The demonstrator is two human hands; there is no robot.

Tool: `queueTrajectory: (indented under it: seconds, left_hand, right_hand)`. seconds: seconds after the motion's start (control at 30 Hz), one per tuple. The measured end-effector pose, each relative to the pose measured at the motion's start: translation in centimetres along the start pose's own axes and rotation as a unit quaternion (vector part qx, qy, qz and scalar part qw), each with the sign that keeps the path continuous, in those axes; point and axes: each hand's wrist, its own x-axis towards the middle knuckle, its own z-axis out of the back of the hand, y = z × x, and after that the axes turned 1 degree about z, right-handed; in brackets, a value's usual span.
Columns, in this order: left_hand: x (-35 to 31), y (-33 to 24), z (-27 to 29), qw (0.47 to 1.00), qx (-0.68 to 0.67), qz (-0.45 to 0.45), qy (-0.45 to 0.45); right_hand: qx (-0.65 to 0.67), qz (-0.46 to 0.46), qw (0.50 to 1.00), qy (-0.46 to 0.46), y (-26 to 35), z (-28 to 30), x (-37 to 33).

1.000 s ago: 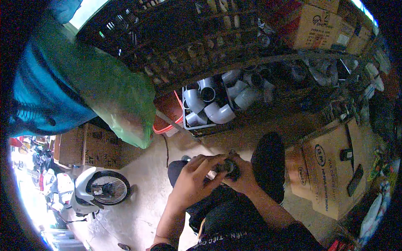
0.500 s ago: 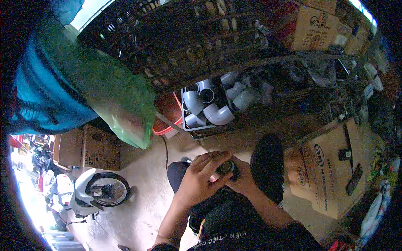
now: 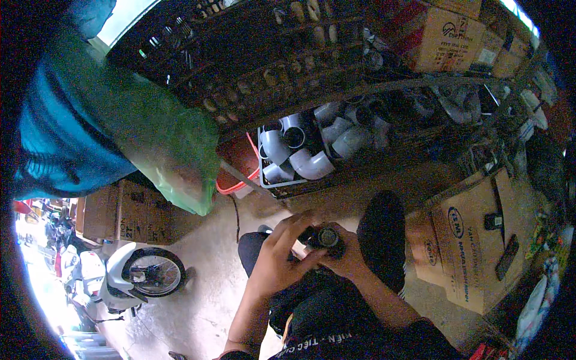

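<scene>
Over my lap, both hands are closed about a small dark cylindrical piece [image 3: 327,237] whose round, ringed end faces up. My right hand [image 3: 350,257] wraps it from the right side. From the left, my left hand [image 3: 282,255] curves round it, with the fingers bent over its far side and the thumb laid along its near side. A darker part of the piece shows between that thumb and fingers. Its exact kind is too dim to tell, and my palms hide its lower portion.
Ahead, grey pipe elbows [image 3: 312,164] fill a crate beside a red bucket [image 3: 236,162]. Shelves of fittings [image 3: 270,75] rise behind. At right, a cardboard box [image 3: 459,252] carries a dark phone-like object [image 3: 507,257]. A green plastic bag [image 3: 180,156] hangs left, above a motorbike wheel [image 3: 157,272].
My left fingers have drawn back to the left from over the piece, so its round end is now more exposed. My right hand keeps its hold.
</scene>
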Motion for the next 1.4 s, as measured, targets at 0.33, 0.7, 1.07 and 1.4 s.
queueTrajectory:
  seconds: [0.33,0.7,1.07,1.4]
  left_hand:
    - [0.2,0.3,-1.4,0.994,-0.018,-0.085,-0.065]
    - [-0.1,0.1,-1.9,0.973,0.072,-0.191,-0.112]
    - [-0.4,-0.1,-1.5,0.973,0.095,-0.196,-0.078]
    - [-0.6,-0.5,-1.5,0.989,0.013,-0.12,-0.088]
  right_hand:
    - [-0.052,0.011,0.999,-0.01,0.8,0.2,-0.1]
    - [-0.016,0.013,0.999,-0.028,0.8,-0.1,0.1]
    - [-0.02,0.015,0.999,-0.024,0.4,0.0,0.2]
    - [0.0,0.018,1.0,-0.024,-0.5,-0.1,-0.1]
